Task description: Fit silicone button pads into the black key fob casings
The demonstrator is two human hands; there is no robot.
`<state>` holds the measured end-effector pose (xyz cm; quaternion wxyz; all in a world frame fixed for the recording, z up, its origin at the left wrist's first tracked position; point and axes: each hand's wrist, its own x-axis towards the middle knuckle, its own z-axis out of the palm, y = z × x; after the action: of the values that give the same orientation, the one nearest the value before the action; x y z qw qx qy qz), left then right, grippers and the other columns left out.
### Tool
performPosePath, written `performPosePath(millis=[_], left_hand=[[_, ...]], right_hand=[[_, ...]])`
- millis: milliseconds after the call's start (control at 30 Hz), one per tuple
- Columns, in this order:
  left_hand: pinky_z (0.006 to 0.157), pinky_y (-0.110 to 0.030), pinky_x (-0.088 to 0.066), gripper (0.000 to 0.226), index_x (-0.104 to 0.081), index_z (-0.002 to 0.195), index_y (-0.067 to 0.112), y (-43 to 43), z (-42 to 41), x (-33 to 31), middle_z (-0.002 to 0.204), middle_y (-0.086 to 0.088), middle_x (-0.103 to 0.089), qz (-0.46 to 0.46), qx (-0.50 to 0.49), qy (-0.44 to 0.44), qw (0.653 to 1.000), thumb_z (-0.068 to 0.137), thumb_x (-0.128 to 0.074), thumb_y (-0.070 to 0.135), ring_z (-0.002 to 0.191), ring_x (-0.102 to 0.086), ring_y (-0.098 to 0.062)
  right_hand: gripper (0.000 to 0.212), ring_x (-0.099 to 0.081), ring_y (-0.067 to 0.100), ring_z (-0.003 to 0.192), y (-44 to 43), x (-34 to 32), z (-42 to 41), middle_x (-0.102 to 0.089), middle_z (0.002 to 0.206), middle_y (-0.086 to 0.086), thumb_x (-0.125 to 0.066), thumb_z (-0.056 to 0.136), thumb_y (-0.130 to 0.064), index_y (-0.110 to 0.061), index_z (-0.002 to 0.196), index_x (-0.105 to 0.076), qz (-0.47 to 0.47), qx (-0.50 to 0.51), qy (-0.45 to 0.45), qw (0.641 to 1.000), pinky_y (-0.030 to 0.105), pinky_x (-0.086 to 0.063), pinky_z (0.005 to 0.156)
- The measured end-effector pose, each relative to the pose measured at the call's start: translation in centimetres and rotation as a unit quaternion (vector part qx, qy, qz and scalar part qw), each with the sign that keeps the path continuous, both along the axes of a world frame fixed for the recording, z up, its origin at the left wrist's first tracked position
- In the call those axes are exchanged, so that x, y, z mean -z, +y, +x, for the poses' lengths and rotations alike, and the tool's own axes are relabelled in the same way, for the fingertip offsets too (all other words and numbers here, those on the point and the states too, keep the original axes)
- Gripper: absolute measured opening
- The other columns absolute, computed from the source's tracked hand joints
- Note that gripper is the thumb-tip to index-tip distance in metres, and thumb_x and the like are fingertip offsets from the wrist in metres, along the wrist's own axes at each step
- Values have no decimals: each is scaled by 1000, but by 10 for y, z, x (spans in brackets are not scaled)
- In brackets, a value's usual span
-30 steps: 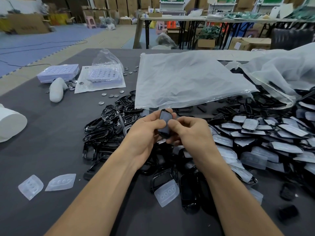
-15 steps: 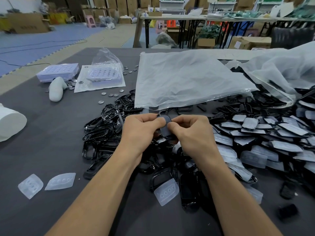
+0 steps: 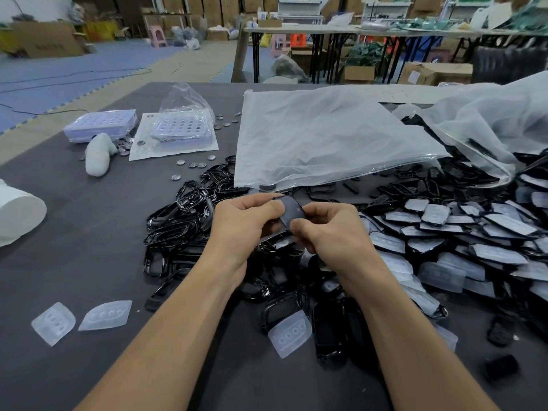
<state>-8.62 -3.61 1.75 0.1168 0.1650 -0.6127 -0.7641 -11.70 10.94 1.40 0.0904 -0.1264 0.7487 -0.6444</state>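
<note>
If we press unevenly, the pad could seat crooked, one edge lifting or its buttons missing the holes; the glossy casing (image 3: 292, 210) could also slip free and vanish into the black pile (image 3: 178, 229) on the bench (image 3: 74, 262). The casing sits between both hands above the pile's middle: the left hand (image 3: 243, 223) has its fingers (image 3: 262, 207) curled on the left edge, the right hand (image 3: 332, 235) pinches the near right edge. Whether a pad is inside, we cannot tell.
</note>
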Motion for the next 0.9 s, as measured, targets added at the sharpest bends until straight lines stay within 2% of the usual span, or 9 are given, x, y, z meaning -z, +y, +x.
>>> performPosePath(millis=[133, 200, 300, 433, 600, 700, 800, 900], left_hand=[[72, -27, -61, 17, -79, 100, 0, -2, -1, 0, 84, -14, -78, -33, -2, -9, 999, 83, -79, -2, 73, -67, -22], [69, -25, -61, 17, -79, 97, 0, -2, -1, 0, 83, -14, -79, -39, -16, -8, 999, 81, -80, -3, 71, -70, -20], [65, -22, -59, 16, -80, 88, 7, 0, 0, 0, 76, -9, -79, -68, -18, -6, 998, 74, -84, 0, 65, -70, -14], [77, -35, -61, 20, -83, 81, 19, 4, 0, 2, 77, -5, -80, -143, -2, -22, 989, 62, -77, 19, 70, -75, -20], [81, -37, -62, 21, -84, 80, 28, 1, 0, 3, 75, 0, -80, -171, -1, -17, 985, 60, -78, 28, 75, -78, -18], [81, -36, -62, 19, -84, 80, 24, 0, 0, 3, 77, -2, -80, -160, -1, -21, 987, 61, -80, 24, 76, -78, -20], [69, -27, -57, 11, -83, 77, 21, -1, 1, 4, 78, -4, -80, -144, 18, -19, 989, 71, -84, 11, 70, -75, -16], [64, -22, -54, 16, -83, 83, 19, 0, 2, 5, 79, -6, -80, -147, 31, -14, 989, 81, -80, 4, 67, -72, -12]], right_hand=[[29, -53, 0, 48, 3, -2, -1, -68, 59, -5, -69, 85, 0, -24, 73, -80, -20, -9, -10, 1000, 12, -40, 48], [31, -55, 3, 52, 2, -3, -1, -70, 63, -5, -67, 85, 2, -25, 74, -80, -42, 9, -23, 999, 15, -43, 52], [29, -58, 8, 53, 0, -2, -3, -69, 63, -1, -65, 87, 6, -16, 73, -77, -77, 63, -45, 994, 19, -47, 52], [25, -61, 14, 48, 0, 0, -3, -67, 57, 4, -60, 91, 6, -15, 86, -72, -66, 87, -17, 994, 22, -46, 43], [22, -68, 17, 52, 1, -1, -1, -75, 67, 4, -72, 80, 1, -18, 91, -74, -52, 62, 28, 996, 21, -50, 51], [25, -69, 19, 51, 3, -2, -3, -75, 67, 5, -72, 79, 5, -16, 90, -74, -58, 71, 21, 996, 21, -50, 49], [27, -71, 22, 54, 4, -2, -3, -76, 71, 6, -69, 81, 5, -20, 86, -75, -47, 71, 25, 996, 28, -53, 51], [36, -71, 22, 53, 3, -1, -2, -76, 70, 6, -65, 83, 7, -27, 78, -76, -31, 63, 37, 997, 34, -56, 48]])
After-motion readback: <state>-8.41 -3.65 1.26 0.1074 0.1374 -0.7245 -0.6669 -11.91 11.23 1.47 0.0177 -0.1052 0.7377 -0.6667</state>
